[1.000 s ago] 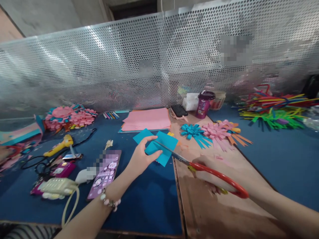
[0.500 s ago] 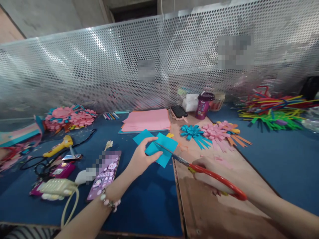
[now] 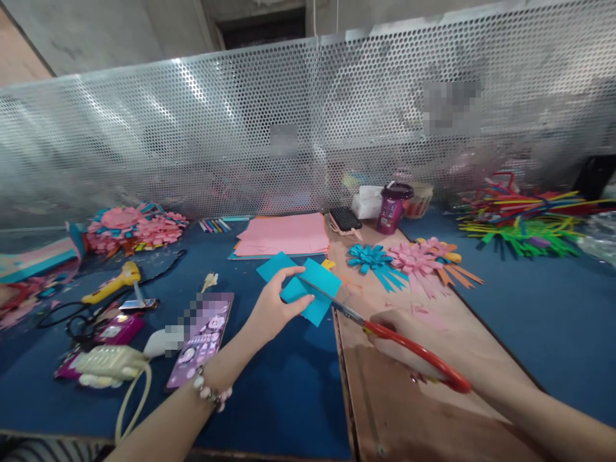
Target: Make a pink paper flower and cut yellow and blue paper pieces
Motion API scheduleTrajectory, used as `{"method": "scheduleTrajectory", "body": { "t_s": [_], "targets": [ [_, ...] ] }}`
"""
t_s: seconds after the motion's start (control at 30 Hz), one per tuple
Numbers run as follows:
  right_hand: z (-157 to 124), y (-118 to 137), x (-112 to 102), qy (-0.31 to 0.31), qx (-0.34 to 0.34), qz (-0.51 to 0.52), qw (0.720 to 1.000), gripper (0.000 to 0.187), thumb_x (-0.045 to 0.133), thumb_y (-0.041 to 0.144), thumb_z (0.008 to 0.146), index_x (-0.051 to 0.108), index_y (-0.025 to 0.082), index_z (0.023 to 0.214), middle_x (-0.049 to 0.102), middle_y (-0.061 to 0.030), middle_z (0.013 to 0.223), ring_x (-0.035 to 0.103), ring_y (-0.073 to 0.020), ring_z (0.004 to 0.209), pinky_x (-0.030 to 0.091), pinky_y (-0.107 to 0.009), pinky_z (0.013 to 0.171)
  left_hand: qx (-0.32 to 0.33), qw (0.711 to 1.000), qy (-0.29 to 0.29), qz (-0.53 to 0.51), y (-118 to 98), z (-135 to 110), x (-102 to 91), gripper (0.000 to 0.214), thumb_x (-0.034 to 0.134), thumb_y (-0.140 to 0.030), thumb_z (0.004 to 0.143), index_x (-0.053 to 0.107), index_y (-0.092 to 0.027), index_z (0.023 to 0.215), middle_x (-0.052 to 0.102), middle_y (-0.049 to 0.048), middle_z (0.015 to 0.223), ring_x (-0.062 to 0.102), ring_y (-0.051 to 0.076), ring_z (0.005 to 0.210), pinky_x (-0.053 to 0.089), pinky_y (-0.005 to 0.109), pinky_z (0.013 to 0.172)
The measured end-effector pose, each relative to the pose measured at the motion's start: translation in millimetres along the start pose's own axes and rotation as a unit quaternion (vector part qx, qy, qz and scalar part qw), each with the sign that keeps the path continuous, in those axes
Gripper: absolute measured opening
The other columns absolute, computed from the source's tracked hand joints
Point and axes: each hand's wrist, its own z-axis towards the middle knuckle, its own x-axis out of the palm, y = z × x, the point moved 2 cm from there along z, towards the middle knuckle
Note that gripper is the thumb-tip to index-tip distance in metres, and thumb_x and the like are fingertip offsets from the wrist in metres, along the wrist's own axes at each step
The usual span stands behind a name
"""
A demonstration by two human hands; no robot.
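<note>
My left hand (image 3: 276,298) pinches a sheet of blue paper (image 3: 317,311) between thumb and fingers, held above the table. Part of the paper sticks out to the left behind the fingers. My right hand (image 3: 404,337) is wrapped round the red handles of a pair of scissors (image 3: 418,353). The metal blades point left and lie across the blue paper, close to my left fingertips. How wide the blades are apart I cannot make out. Beyond the paper rests a stack of pink paper (image 3: 283,234).
Blue (image 3: 369,258) and pink paper flowers (image 3: 414,256) lie on the brown board (image 3: 399,404). A purple cup (image 3: 389,212) stands behind them. At left are a phone (image 3: 205,343), a yellow glue gun (image 3: 113,282) and a pile of pink flowers (image 3: 137,228). A perforated metal screen (image 3: 231,135) closes the back.
The scissors' handles have shifted very slightly left and down with my right hand. My left hand and the blue paper stay almost where they were.
</note>
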Motion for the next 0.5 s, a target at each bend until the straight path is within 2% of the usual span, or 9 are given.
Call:
{"method": "scheduleTrajectory", "body": {
  "t_s": [0.1,0.2,0.27,0.37,0.5],
  "targets": [
    [17.0,-17.0,14.3,-0.012,-0.037,0.046,0.998,0.015,0.045,0.01,0.071,0.04,0.017,0.058,0.037,0.0039,0.05,0.045,-0.0087,0.044,0.025,-0.018,0.04,0.003,1.0,0.001,0.003,0.9,0.5,-0.1,0.049,0.065,-0.034,0.076,0.052,-0.022,0.122,0.062,0.0048,0.11,0.061,0.018,0.08,0.051,0.029,0.068],
    [35.0,-36.4,29.5,-0.001,-0.101,0.129,0.986,0.012,0.043,0.018,0.071,0.036,0.019,0.063,0.035,0.0051,0.052,0.041,-0.0087,0.043,0.026,-0.019,0.039,0.011,1.0,-0.008,0.001,2.8,2.0,-0.5,0.049,0.066,-0.033,0.076,0.053,-0.022,0.121,0.061,0.006,0.114,0.062,0.02,0.086,0.051,0.031,0.072],
    [40.7,-46.1,34.8,0.008,-0.091,0.159,0.983,0.01,0.04,0.022,0.074,0.035,0.02,0.065,0.035,0.0048,0.054,0.04,-0.0092,0.044,0.028,-0.019,0.04,0.02,1.0,-0.016,-0.002,3.7,3.3,-0.9,0.049,0.066,-0.032,0.075,0.053,-0.021,0.12,0.061,0.0066,0.116,0.061,0.021,0.09,0.051,0.031,0.074],
    [38.2,-50.1,33.6,0.005,-0.077,0.176,0.981,0.011,0.036,0.027,0.079,0.04,0.02,0.07,0.041,0.0031,0.058,0.043,-0.0114,0.049,0.033,-0.022,0.044,0.018,1.0,-0.009,-0.01,4.4,4.9,-0.6,0.05,0.067,-0.033,0.074,0.053,-0.021,0.12,0.063,0.0059,0.11,0.062,0.019,0.085,0.051,0.031,0.073],
    [22.5,-38.6,20.1,-0.042,-0.16,0.119,0.979,0.012,0.04,0.028,0.078,0.044,0.019,0.071,0.048,-0.0011,0.069,0.046,-0.0148,0.062,0.039,-0.026,0.056,0.007,1.0,0.008,-0.028,4.1,5.5,0.2,0.051,0.067,-0.034,0.074,0.051,-0.021,0.121,0.064,0.0038,0.101,0.06,0.015,0.071,0.051,0.029,0.067]
  ]
}}
